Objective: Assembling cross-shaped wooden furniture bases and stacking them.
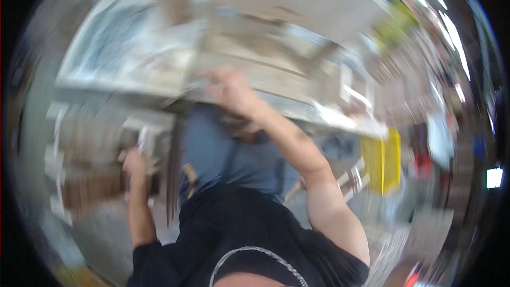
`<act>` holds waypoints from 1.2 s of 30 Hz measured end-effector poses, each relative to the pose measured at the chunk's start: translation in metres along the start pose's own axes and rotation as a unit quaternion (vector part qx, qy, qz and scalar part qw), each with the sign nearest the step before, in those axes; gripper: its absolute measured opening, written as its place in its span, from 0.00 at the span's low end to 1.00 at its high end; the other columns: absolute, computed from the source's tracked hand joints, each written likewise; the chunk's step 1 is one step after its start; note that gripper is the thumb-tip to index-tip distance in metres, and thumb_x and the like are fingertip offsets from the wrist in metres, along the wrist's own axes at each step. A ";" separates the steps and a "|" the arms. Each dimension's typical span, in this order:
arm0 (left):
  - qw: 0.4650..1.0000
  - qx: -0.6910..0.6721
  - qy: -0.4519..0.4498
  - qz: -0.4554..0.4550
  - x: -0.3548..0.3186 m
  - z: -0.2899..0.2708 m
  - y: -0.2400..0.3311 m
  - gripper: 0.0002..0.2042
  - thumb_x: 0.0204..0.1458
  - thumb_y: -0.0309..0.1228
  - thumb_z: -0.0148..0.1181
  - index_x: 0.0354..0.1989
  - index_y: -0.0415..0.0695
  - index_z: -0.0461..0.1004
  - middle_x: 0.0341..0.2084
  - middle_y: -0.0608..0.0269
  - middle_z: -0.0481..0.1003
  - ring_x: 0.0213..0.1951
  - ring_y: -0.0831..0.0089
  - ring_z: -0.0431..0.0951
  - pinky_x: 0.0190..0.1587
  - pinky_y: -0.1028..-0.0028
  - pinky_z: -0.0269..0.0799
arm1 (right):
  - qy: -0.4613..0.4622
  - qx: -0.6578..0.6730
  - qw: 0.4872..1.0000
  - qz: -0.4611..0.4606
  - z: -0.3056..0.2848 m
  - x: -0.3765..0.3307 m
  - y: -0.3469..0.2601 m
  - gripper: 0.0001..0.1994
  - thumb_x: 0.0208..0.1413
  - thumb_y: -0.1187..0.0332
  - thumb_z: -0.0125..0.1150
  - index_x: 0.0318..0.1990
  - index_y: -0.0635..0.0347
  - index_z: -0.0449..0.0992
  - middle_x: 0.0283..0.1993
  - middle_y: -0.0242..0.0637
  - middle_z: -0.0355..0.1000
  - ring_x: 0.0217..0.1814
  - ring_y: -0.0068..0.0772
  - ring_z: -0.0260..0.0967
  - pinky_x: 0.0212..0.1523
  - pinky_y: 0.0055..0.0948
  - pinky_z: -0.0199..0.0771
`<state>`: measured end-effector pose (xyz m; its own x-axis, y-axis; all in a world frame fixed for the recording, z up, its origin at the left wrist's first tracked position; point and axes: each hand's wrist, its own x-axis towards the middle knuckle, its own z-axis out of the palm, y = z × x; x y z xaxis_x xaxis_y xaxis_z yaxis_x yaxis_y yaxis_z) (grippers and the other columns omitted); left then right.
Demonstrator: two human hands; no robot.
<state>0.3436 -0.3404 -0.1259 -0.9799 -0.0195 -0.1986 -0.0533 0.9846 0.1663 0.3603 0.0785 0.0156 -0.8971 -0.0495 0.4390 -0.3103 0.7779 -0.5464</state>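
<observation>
Motion blur smears the whole view. My right hand (231, 90) is over the front edge of the worktable (255, 77), ahead of my lap. Its fingers look curled in; a thin dark streak lies just left of it, and what they hold, if anything, is too blurred to name. Low on the left, my left hand (135, 163) reaches down beside a stack of brown, wood-like pieces (93, 188). A pale frame-like piece (143, 133) is just beyond its fingers. Those fingers are smeared, so their grip does not show.
A pale tray-like surface (69, 74) with a blue-grey patch stands at the far left. A large whitish panel (297, 0) rises at the back of the table. To the right are a yellow crate (390, 162) and more brown stacks (401, 85). My legs (207, 143) are under the table edge.
</observation>
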 end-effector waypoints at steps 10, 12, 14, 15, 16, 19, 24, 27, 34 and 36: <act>0.978 -0.081 0.063 0.184 0.070 0.001 -0.043 0.11 0.57 0.32 0.65 0.38 0.35 0.80 0.28 0.38 0.78 0.33 0.43 0.78 0.40 0.58 0.72 | 0.058 -0.400 0.863 0.303 -0.358 -0.241 0.089 0.19 0.48 0.72 0.70 0.51 0.55 0.81 0.49 0.39 0.78 0.53 0.52 0.71 0.55 0.45 0.74; 0.981 -0.135 0.080 0.112 0.053 -0.018 -0.031 0.11 0.64 0.31 0.58 0.44 0.34 0.78 0.34 0.44 0.81 0.38 0.54 0.80 0.45 0.62 0.72 | -0.025 -0.395 0.882 0.256 -0.362 -0.246 0.115 0.18 0.50 0.68 0.69 0.51 0.54 0.81 0.50 0.38 0.78 0.54 0.51 0.70 0.56 0.44 0.73; 0.933 -0.324 0.128 0.090 0.038 -0.034 -0.031 0.11 0.67 0.31 0.55 0.46 0.34 0.77 0.38 0.49 0.81 0.40 0.61 0.79 0.46 0.64 0.73 | -0.075 -0.371 0.890 0.255 -0.360 -0.239 0.131 0.16 0.53 0.64 0.67 0.50 0.53 0.80 0.48 0.40 0.78 0.54 0.51 0.70 0.56 0.44 0.73; 0.846 -0.501 0.164 0.076 0.031 -0.042 -0.030 0.12 0.70 0.31 0.51 0.48 0.33 0.75 0.42 0.53 0.81 0.43 0.68 0.79 0.47 0.65 0.73 | -0.090 -0.373 0.875 0.294 -0.361 -0.238 0.135 0.15 0.54 0.64 0.67 0.49 0.53 0.80 0.46 0.41 0.78 0.54 0.51 0.70 0.56 0.45 0.72; 0.845 -0.501 0.171 0.074 0.014 -0.064 -0.009 0.12 0.70 0.31 0.51 0.48 0.33 0.75 0.42 0.53 0.81 0.43 0.68 0.79 0.47 0.65 0.73 | -0.107 -0.376 0.858 0.333 -0.361 -0.235 0.134 0.14 0.54 0.64 0.67 0.48 0.54 0.80 0.45 0.42 0.79 0.54 0.51 0.70 0.56 0.46 0.72; 0.825 -0.488 0.241 0.152 -0.045 -0.121 0.061 0.13 0.72 0.29 0.47 0.54 0.32 0.72 0.49 0.59 0.78 0.51 0.73 0.77 0.53 0.68 0.74 | -0.043 -0.356 0.884 0.301 -0.366 -0.248 0.135 0.11 0.56 0.65 0.65 0.45 0.58 0.79 0.42 0.46 0.78 0.53 0.52 0.70 0.54 0.47 0.71; 0.806 -0.458 0.132 0.352 -0.105 -0.148 0.141 0.11 0.61 0.21 0.56 0.50 0.32 0.76 0.55 0.49 0.76 0.58 0.59 0.76 0.61 0.63 0.71 | 0.070 -0.319 0.895 0.304 -0.303 -0.228 0.054 0.10 0.57 0.70 0.64 0.44 0.62 0.75 0.45 0.50 0.74 0.48 0.53 0.71 0.48 0.45 0.73; 0.737 -0.367 0.103 0.557 -0.130 -0.165 0.202 0.18 0.39 0.18 0.71 0.42 0.33 0.79 0.45 0.47 0.80 0.53 0.51 0.80 0.54 0.59 0.77 | 0.051 -0.075 0.946 0.312 -0.230 -0.226 -0.013 0.10 0.60 0.71 0.64 0.46 0.64 0.74 0.39 0.47 0.75 0.45 0.43 0.75 0.46 0.41 0.74; 0.667 -0.381 -0.102 0.631 -0.120 -0.130 0.282 0.13 0.50 0.27 0.71 0.42 0.35 0.80 0.36 0.53 0.80 0.41 0.56 0.80 0.45 0.65 0.76 | 0.091 0.289 0.902 0.309 -0.101 -0.222 -0.036 0.19 0.63 0.70 0.61 0.60 0.65 0.73 0.45 0.38 0.79 0.47 0.26 0.74 0.47 0.30 0.75; 0.681 -0.364 -0.152 0.618 -0.107 -0.125 0.282 0.13 0.52 0.28 0.70 0.43 0.36 0.81 0.34 0.55 0.79 0.38 0.58 0.79 0.42 0.65 0.75 | 0.056 0.290 0.900 0.320 -0.097 -0.208 -0.044 0.18 0.65 0.70 0.61 0.60 0.64 0.72 0.47 0.36 0.78 0.50 0.27 0.74 0.51 0.29 0.73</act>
<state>0.4092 -0.0825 0.0626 -0.2848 0.8906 0.3546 0.5863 -0.1308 0.7994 0.5912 0.1148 0.0173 -0.9231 0.3817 -0.0463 0.1175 0.1654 -0.9792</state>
